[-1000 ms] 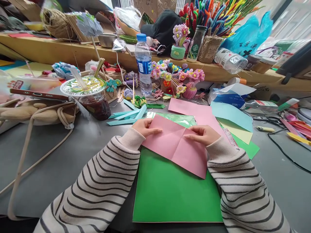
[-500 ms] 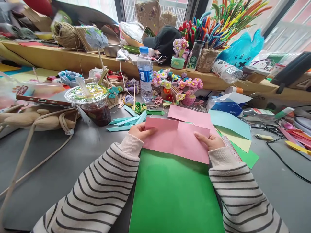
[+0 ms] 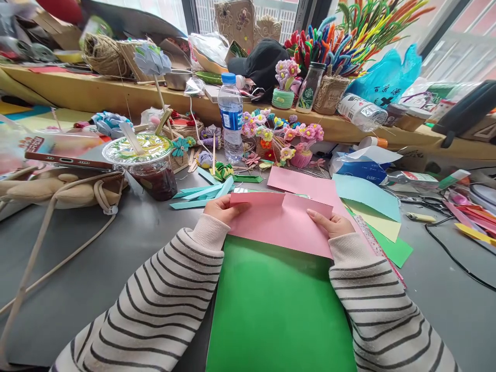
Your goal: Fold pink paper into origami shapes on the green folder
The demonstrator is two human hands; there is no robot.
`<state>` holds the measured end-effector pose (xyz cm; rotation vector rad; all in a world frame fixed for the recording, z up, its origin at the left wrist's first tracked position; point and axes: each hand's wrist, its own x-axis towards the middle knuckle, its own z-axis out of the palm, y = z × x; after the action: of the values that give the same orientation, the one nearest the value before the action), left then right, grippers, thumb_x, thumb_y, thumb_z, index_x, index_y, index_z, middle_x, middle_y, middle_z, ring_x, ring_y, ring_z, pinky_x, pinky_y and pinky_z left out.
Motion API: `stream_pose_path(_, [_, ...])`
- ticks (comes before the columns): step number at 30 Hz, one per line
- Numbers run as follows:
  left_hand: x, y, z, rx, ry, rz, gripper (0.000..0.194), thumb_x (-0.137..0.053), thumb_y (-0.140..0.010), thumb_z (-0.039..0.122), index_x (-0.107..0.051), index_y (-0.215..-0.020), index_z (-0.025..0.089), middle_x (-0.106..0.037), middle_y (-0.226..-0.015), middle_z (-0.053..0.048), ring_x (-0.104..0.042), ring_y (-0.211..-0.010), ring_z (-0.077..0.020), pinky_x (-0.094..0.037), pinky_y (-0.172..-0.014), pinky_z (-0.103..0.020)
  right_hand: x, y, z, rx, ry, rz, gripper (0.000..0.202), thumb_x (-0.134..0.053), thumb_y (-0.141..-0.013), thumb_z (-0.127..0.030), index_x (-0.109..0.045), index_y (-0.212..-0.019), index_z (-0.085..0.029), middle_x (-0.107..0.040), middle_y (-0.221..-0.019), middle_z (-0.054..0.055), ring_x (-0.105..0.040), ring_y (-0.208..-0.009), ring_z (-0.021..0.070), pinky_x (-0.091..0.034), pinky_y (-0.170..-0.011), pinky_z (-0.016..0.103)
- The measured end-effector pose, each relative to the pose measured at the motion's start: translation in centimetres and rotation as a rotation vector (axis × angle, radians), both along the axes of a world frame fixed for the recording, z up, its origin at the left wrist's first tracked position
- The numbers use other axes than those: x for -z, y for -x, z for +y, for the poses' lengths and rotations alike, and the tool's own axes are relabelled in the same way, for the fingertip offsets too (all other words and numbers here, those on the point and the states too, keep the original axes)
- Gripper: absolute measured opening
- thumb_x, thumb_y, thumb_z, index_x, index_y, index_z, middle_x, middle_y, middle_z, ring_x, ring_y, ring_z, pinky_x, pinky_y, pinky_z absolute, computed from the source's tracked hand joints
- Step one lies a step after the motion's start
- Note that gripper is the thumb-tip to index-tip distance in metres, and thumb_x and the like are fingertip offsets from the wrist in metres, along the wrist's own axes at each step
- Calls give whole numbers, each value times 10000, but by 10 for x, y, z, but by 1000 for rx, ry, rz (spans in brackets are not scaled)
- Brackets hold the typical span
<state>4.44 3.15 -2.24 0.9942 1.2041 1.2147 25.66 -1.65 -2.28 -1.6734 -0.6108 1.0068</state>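
Observation:
A pink sheet of paper (image 3: pixel 267 225) is stretched between my two hands, tilted up above a green sheet (image 3: pixel 279 310). My left hand (image 3: pixel 221 210) pinches its left end, thumb on the near face. At the other end, my right hand (image 3: pixel 334 224) grips it the same way. The sheet's top edge has a short split near the middle, and the two sides sit at slightly different heights. Behind it lies a larger piece of pink paper (image 3: pixel 298 183), with light blue paper (image 3: pixel 368 194) and pale yellow paper (image 3: pixel 382 225) to the right.
Light blue paper strips (image 3: pixel 201 195) lie beyond my left hand, near a lidded drink cup (image 3: pixel 155 175). A water bottle (image 3: pixel 231 121) and craft flowers (image 3: pixel 289 137) stand farther back. Scissors (image 3: pixel 426 204) and a black cable (image 3: pixel 457 261) are on the right.
Both hands and the pink sheet have shifted very slightly; the sheet's top edge sits a little lower and the split looks a bit deeper. Both hands keep their grip.

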Motion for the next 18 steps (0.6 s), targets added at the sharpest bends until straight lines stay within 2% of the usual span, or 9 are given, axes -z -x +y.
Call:
stream_pose_path(4, [-2,0,-2,-7,-2,49,333,-735,-371,333,-650,-630,141,-615,-571,8,-528,-530,-108,-445,-533,-214,0,1,1,19,17,-5,281,-714,-440,-301,-662,-656,-129,-659,-629,26,-579,-528,124,-464,-471,199])
stream_pose_path(11, [-2,0,-3,-2,-36,48,340,-732,-384,338,-649,-646,138,-606,-573,11,-518,-540,-103,-436,-539,-206,-2,-2,-2,-58,13,-50,291,-696,-468,-340,-657,-672,-137,-650,-588,22,-568,-495,128,-451,-423,205])
stream_pose_path(18, [-1,-1,-2,-5,-26,58,323,-728,-390,328,-644,-642,143,-606,-569,15,-519,-540,-106,-437,-539,-212,5,-4,3,-32,41,25,316,-708,-446,-323,-656,-679,-117,-642,-566,26,-561,-470,121,-465,-447,212])
